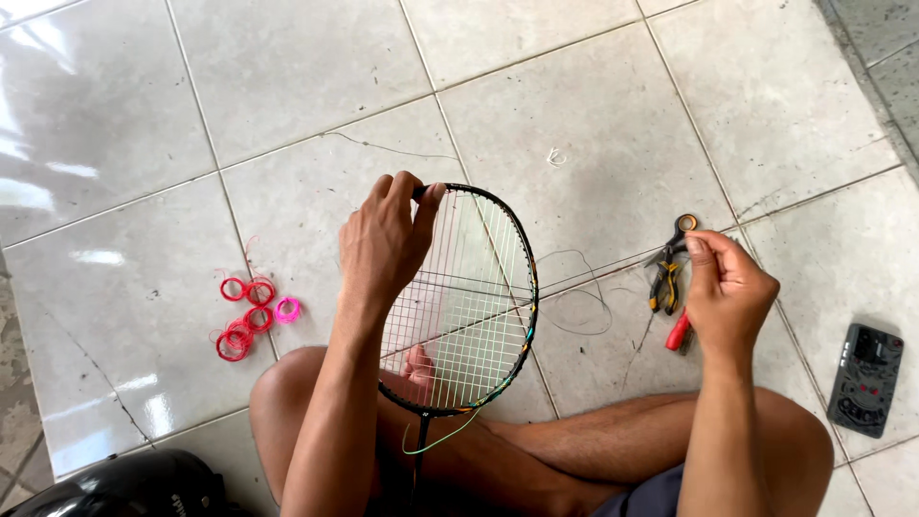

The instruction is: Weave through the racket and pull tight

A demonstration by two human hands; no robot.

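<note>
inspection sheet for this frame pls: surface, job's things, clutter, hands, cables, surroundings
Surface: glossy grey floor tiles, cracked at lower left.
Job's things: racket upright between crossed legs; loose string trailing right.
Clutter: red and pink string coils, pliers, dark device, string scraps.
Hands: left hand grips the frame top; right hand pinches string, beside a red-handled tool.
Cables: nothing seen.
Surroundings: black helmet at lower left.

Bare arms and legs without sleeves, dark blue-grey shorts (651, 500) at the lap, no rings or watch.
</note>
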